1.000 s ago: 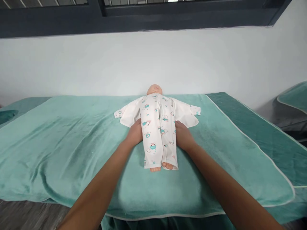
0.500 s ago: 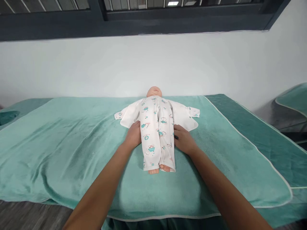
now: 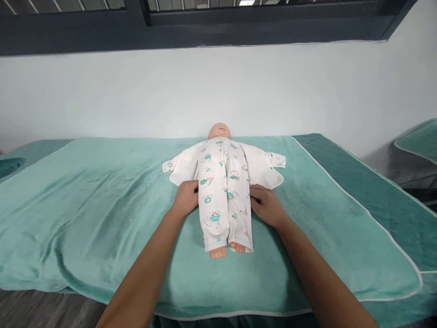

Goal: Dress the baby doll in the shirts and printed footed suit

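A baby doll (image 3: 219, 130) lies on its back, head toward the wall, feet toward me. It wears white baby clothes (image 3: 223, 196) with a teal and pink print. The sleeves spread out to both sides, and white flaps of the top (image 3: 264, 168) lie flat beside the body. My left hand (image 3: 186, 198) is closed at the left edge of the trouser legs, its fingertips partly hidden by the cloth. At the opposite edge, my right hand (image 3: 268, 205) pinches the fabric between thumb and fingers. Bare doll toes (image 3: 218, 253) show below the hems.
A teal blanket (image 3: 112, 228) with pale piping covers the bed under the doll. Beyond it stands a white wall (image 3: 218, 86) below a dark window frame (image 3: 239, 32). Folded teal bedding (image 3: 419, 141) is at the far right.
Both hands have shifted slightly toward me along the trouser edges. The trouser legs and toes sit a little lower in view, and the right edge has moved slightly outward.
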`<state>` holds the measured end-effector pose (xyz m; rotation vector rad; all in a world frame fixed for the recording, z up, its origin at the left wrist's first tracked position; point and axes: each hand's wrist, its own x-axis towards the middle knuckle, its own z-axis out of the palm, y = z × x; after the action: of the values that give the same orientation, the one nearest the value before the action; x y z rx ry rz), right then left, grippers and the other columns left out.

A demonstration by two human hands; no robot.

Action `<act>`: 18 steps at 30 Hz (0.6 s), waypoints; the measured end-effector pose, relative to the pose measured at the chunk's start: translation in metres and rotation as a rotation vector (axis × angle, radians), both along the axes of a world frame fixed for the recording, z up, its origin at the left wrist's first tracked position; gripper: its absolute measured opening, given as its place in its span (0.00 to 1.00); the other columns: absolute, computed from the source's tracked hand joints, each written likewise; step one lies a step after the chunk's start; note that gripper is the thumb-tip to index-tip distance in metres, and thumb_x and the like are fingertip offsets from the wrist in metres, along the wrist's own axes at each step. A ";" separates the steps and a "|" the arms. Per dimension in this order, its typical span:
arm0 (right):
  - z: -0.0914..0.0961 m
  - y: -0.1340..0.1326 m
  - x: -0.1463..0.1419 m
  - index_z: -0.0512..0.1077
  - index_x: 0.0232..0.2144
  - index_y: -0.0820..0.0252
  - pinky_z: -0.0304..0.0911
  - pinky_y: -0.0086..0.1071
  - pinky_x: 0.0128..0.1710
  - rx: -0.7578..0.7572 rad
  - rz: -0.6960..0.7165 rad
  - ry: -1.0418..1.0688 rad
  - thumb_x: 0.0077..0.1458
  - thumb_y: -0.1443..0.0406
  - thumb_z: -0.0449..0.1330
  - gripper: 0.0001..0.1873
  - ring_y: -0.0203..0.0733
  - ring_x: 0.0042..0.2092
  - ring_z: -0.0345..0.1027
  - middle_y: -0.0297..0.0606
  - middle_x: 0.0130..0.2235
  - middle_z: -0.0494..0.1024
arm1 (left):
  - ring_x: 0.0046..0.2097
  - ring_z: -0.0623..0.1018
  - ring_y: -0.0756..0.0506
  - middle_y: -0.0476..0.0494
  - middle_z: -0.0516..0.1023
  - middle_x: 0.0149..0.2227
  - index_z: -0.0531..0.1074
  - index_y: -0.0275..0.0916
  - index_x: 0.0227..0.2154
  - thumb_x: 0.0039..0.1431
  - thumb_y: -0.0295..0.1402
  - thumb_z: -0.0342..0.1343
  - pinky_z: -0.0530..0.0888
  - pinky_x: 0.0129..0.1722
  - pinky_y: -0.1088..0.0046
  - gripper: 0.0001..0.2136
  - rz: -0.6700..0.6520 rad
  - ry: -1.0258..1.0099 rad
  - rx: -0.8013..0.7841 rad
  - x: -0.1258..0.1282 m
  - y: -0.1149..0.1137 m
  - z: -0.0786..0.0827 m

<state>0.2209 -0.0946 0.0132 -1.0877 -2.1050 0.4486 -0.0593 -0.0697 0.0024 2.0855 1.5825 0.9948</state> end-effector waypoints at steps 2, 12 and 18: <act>-0.001 0.004 0.004 0.77 0.29 0.56 0.63 0.34 0.36 -0.059 -0.126 0.081 0.54 0.70 0.51 0.14 0.41 0.33 0.70 0.35 0.29 0.77 | 0.28 0.72 0.47 0.49 0.75 0.23 0.75 0.37 0.24 0.53 0.32 0.50 0.68 0.30 0.73 0.10 0.067 -0.200 -0.049 -0.002 0.002 0.000; 0.008 0.066 0.059 0.74 0.43 0.63 0.62 0.46 0.47 -0.251 -0.942 -0.206 0.54 0.50 0.55 0.24 0.58 0.47 0.70 0.54 0.45 0.78 | 0.21 0.66 0.52 0.53 0.69 0.21 0.77 0.39 0.34 0.49 0.32 0.51 0.62 0.20 0.77 0.11 0.420 -0.683 -0.053 -0.006 0.020 -0.003; 0.019 0.080 0.054 0.72 0.29 0.58 0.62 0.37 0.37 -0.337 -0.765 0.178 0.46 0.55 0.60 0.13 0.48 0.37 0.70 0.40 0.33 0.77 | 0.22 0.67 0.52 0.53 0.69 0.21 0.77 0.40 0.34 0.50 0.33 0.50 0.64 0.22 0.76 0.11 0.447 -0.673 -0.028 -0.009 0.028 -0.010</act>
<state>0.2753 -0.0147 0.0321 -1.8526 -1.3372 0.4960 -0.0678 -0.0415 -0.0079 1.1753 1.6706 1.5923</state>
